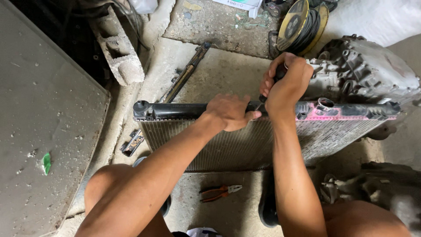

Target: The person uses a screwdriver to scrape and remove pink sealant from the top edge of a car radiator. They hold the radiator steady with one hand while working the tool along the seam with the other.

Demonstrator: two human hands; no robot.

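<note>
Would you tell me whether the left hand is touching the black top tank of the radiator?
Touching. The head view shows the left hand pressed palm-down on the radiator's black top tank, its fingers curled over the edge.

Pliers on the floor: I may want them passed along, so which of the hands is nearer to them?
Left. The left hand grips the radiator's black top tank, up-screen of the orange-handled pliers. The right hand holds a dark tool handle farther up and right.
</note>
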